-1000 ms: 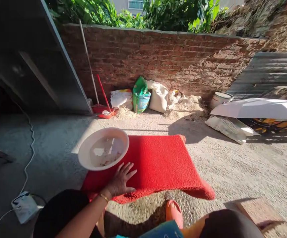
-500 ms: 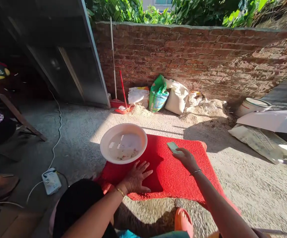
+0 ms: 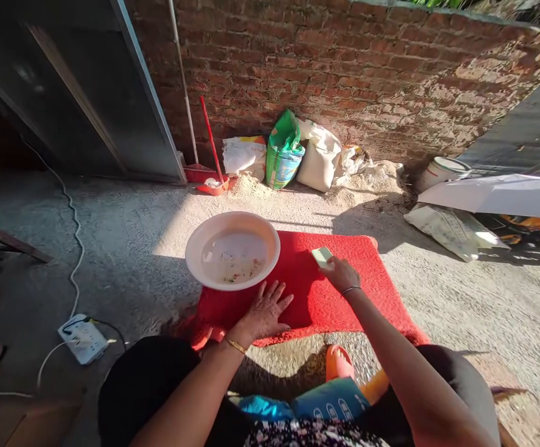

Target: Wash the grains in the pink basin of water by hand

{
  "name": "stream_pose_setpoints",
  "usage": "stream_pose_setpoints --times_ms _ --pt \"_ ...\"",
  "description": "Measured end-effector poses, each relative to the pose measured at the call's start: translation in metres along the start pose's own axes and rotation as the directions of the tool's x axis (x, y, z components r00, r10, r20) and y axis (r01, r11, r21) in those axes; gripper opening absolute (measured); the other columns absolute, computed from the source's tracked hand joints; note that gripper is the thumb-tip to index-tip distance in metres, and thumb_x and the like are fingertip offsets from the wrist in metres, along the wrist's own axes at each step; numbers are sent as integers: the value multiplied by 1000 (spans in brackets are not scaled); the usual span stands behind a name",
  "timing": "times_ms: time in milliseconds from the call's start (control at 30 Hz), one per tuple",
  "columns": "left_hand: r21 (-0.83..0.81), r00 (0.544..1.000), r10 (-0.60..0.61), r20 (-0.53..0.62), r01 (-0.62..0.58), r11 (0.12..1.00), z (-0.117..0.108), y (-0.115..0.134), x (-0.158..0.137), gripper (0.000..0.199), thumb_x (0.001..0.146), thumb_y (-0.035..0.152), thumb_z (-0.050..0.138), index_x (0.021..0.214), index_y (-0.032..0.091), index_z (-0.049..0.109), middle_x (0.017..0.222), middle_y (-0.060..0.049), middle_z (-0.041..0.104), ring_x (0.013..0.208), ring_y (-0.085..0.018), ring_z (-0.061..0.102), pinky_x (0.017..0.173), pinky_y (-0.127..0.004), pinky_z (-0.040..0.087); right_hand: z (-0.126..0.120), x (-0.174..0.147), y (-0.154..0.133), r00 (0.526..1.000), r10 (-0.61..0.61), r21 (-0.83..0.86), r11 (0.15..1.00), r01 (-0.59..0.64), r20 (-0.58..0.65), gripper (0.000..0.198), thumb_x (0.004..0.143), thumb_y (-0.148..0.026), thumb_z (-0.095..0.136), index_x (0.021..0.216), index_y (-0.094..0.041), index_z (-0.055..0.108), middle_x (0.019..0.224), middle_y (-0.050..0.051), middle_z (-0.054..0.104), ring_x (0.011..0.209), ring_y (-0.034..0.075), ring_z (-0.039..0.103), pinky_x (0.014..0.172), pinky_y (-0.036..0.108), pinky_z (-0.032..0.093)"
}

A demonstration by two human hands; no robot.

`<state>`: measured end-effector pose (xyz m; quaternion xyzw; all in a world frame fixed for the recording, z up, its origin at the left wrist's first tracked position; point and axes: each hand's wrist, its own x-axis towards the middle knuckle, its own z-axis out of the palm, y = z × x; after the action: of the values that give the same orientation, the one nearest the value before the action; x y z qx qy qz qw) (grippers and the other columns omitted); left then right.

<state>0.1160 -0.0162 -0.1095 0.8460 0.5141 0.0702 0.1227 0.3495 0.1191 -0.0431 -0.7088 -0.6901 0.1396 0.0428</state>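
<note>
A red mat (image 3: 344, 304) with a shaggy pile lies spread on the ground before me. My left hand (image 3: 266, 310) rests flat on its near left part, fingers spread, just below a basin. Held in my right hand (image 3: 342, 274) is a pale green rectangular block (image 3: 322, 256), low over or against the mat; whether it is soap or a brush I cannot tell. The pale pink basin (image 3: 195, 267) stands at the mat's far left corner, holding water with small dark and reddish bits at the bottom.
A white power strip (image 3: 83, 338) with cords lies on the concrete at left. Along the brick wall (image 3: 335, 68) stand a red dustpan (image 3: 214, 185), a green bag (image 3: 283, 152) and a white sack (image 3: 319, 161). A bucket (image 3: 444, 172) and a white sheet (image 3: 498, 194) are at right.
The view has tilted down, so more of my lap shows and less greenery. My right hand still grips the green block, now turned slightly; my left hand stays flat on the mat.
</note>
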Motion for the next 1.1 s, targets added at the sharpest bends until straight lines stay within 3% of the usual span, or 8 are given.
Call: stream_pose_setpoints --times_ms 233,333,500,600,667,800,933,1100 --pt "106 982 -188 16 186 977 -5 -12 -30 76 81 43 67 149 23 38 159 -18 26 146 -42 18 113 -65 19 41 -108 -31 973 -232 104 967 232 -12 36 81 -50 65 110 -29 64 101 3 60 84 17 61 68 26 39" --pt "137 973 -221 60 212 968 -11 -13 -32 71 82 32 65 148 23 40 160 -16 24 146 -40 19 113 -63 22 55 -120 -28 946 -323 73 944 323 -18 36 78 -47 68 110 -30 65 100 3 61 88 19 60 72 27 40" --pt "124 968 -218 122 203 971 -24 -7 -25 71 81 26 63 149 27 39 159 -16 28 145 -40 24 109 -65 27 14 -98 88 996 66 21 998 -65 -61 40 79 -52 65 110 -26 64 101 7 61 83 22 61 70 32 41" --pt "125 961 -231 151 214 969 -30 -4 -24 71 82 26 63 148 27 39 158 -17 28 145 -41 24 109 -66 27 -17 -93 151 931 333 56 943 -328 -151 46 74 -58 69 104 -23 66 100 10 62 80 24 61 72 35 42" --pt "129 958 -240 158 221 967 -32 -4 -23 72 82 26 63 149 26 37 159 -17 26 145 -41 22 109 -66 27 -23 -98 156 905 378 101 925 -365 -196 47 72 -58 70 102 -23 67 99 10 62 81 24 60 72 35 43" --pt "132 949 -253 186 231 964 -34 -4 -20 73 81 28 63 149 27 37 159 -18 27 144 -42 24 108 -67 27 9 -127 89 989 67 134 990 -49 -130 37 79 -52 65 105 -26 65 99 5 63 78 19 60 68 28 42" --pt "181 939 -279 203 244 953 -39 -1 -13 76 80 29 65 150 30 36 159 -18 24 143 -45 25 106 -67 28 49 -143 29 955 -278 90 954 287 -99 37 81 -51 64 109 -28 65 100 4 64 84 19 61 76 28 41" --pt "199 935 -282 214 241 950 -44 2 -8 75 80 31 66 149 31 37 159 -17 26 142 -46 27 106 -66 28 32 -134 100 984 -89 0 996 90 -152 44 79 -52 66 112 -24 63 106 8 65 97 23 60 86 32 41"
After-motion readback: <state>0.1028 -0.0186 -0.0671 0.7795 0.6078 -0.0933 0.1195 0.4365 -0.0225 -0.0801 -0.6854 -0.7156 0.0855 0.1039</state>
